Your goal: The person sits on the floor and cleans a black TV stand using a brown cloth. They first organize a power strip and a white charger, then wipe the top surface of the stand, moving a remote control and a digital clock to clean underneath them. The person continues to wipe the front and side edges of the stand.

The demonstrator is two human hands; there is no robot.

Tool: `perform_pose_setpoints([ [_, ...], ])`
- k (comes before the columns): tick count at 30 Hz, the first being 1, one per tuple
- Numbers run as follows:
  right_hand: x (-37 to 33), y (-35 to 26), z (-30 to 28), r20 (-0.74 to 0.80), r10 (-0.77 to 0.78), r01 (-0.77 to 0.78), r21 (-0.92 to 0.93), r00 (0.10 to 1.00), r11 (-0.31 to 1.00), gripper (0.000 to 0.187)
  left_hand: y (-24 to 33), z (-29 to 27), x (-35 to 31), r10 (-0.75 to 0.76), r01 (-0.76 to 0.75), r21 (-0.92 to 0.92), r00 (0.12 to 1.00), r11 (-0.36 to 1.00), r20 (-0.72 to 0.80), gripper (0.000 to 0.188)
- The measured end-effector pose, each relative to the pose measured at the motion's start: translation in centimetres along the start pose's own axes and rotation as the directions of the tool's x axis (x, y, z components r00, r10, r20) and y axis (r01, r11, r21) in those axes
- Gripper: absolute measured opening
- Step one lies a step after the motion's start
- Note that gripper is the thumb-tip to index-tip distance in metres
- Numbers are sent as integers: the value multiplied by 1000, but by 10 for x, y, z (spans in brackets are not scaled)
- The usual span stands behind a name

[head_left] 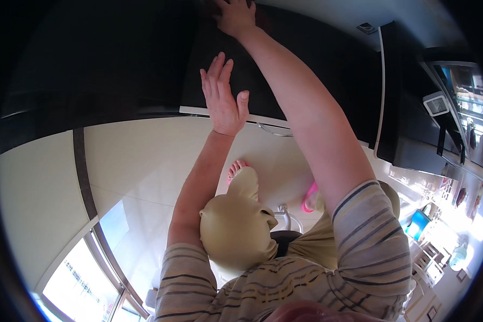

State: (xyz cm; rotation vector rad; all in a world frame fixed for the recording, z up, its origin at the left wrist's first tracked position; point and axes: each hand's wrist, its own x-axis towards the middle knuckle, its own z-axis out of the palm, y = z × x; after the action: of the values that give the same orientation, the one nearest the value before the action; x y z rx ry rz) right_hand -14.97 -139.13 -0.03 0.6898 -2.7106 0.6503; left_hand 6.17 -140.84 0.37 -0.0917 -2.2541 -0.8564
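Pale floor [139, 161] lies nearer the body than both hands. Dark panel [257, 80] extends behind and between them. Left hand [224, 102]: flat, fingers outstretched. Right hand [236, 19]: farther out, apart from it; grip cannot be determined.

No words, numbers or signs could be read clearly. Only 1 row of yellowish lettering [287, 283] stood across the front of the striped shirt [371, 249], creased and blurred.
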Motion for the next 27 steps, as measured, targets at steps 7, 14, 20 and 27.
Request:
perform_pose_setpoints([
  [7,-35,13,-20,152,-368,352,122,917,928,44,-7,2,-2,6,-6,-8,999,1000,-35,58],
  [14,-155,127,-115,-51,109,-109,9,993,994,44,-7,5,2,-5,2,-37,998,999,-66,55],
  [20,-208,55,-105,-75,249,-255,-94,966,962,54,-7,-12,2,-104,84,-153,987,985,-124,54],
  [27,-173,-75,-56,144,-97,64,217,985,974,48,-20,-64,-53,-352,342,-170,935,924,-33,63],
])
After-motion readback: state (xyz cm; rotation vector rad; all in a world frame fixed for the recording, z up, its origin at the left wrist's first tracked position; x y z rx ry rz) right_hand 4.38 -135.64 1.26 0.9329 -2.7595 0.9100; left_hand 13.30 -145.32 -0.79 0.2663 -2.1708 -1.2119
